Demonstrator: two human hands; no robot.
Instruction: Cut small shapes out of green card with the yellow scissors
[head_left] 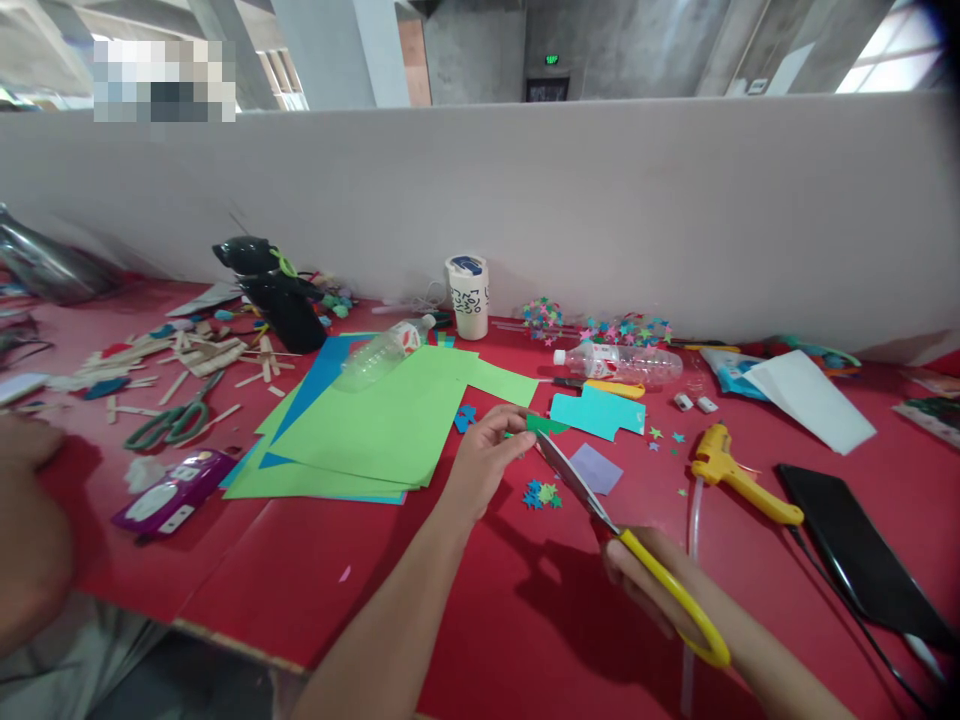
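Note:
My left hand (487, 455) pinches a small piece of dark green paper (547, 425) between thumb and fingers above the red table. My right hand (645, 575) is closed on the yellow handle of a pair of scissors (589, 490). The blades reach up and left, their tips at the green paper beside my left fingertips. Below the paper lies a little pile of blue and green stars (541, 494). A purple paper square (596, 468) rests right of the blades, and cyan paper pieces (598, 412) lie just behind. Part of my right fingers is hidden by the handle.
Large green sheets (375, 420) lie left, with a clear bottle (386, 352) on them. A yellow glue gun (739, 480) and black phone (862, 545) are right. A white cup (468, 300) stands behind. Another person's arm (30, 520) is at far left near green-handled scissors (176, 422).

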